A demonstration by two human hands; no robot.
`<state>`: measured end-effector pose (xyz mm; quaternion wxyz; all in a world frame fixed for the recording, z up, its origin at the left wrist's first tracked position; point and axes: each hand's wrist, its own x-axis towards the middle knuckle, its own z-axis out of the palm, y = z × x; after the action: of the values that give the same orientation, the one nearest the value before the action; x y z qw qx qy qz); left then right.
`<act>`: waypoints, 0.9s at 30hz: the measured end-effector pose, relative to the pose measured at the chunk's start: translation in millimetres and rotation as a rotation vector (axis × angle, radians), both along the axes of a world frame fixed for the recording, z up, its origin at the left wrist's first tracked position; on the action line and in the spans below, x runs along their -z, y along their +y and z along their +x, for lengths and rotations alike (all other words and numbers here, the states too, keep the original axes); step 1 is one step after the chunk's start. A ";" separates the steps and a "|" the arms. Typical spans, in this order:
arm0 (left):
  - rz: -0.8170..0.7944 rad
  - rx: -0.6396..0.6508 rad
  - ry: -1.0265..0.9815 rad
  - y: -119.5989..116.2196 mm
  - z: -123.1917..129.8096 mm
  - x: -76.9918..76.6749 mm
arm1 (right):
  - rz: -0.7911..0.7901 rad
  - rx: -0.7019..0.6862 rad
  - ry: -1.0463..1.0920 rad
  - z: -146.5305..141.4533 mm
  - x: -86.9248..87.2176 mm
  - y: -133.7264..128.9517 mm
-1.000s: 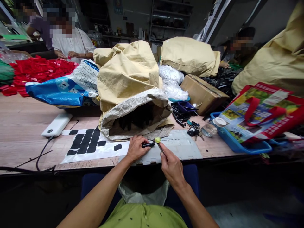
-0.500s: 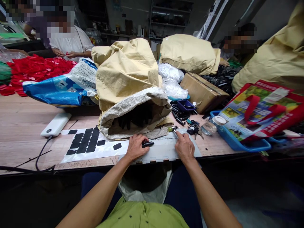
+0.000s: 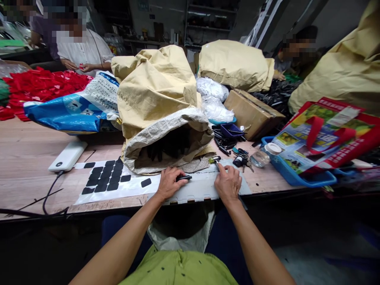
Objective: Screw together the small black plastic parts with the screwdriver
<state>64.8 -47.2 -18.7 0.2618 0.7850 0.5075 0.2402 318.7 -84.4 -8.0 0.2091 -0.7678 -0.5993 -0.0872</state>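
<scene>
While red pieces [image 3: 47,89] lie heaped at the table's [image 3: 23,158] far left, a co-worker [image 3: 84,49] in a white top sits behind them, both hands at a small red thing. Right of the heap, a blue and white bag [image 3: 68,113] slumps beside a big tan sack [image 3: 160,79]. Nearer, a white power bank [image 3: 67,156] rests on the wood, a black cable [image 3: 46,200] running from its near end. Next comes a white sheet [image 3: 118,192] carrying black stickers [image 3: 103,174], most in a tight block, a few set apart. The sack's mouth faces the near edge, dark things inside. In front of it, over a grey board [image 3: 204,184], the left hand [image 3: 170,183] has its fingers closed on a black piece [image 3: 184,178], whose free end points right. Apart from it, the right hand [image 3: 228,184] grips a hammer [image 3: 215,160] by the handle; the head is just beyond the fist, near the sack's mouth. Farther back, a carton [image 3: 253,113] stands tilted. Keys [image 3: 247,164] lie right of the board, then a jar [image 3: 261,158] beside a blue tray [image 3: 314,180], which holds a red shopping bag [image 3: 329,138].
</scene>
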 end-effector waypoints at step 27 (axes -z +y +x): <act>-0.047 0.055 -0.069 0.4 -5.7 0.0 | -0.370 -0.490 1.318 -64.1 -1.1 14.4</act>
<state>59.1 -46.8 -18.7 0.3042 0.7834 0.4819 0.2479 254.6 -70.0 -7.0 0.4072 -0.5271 -0.5085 0.5456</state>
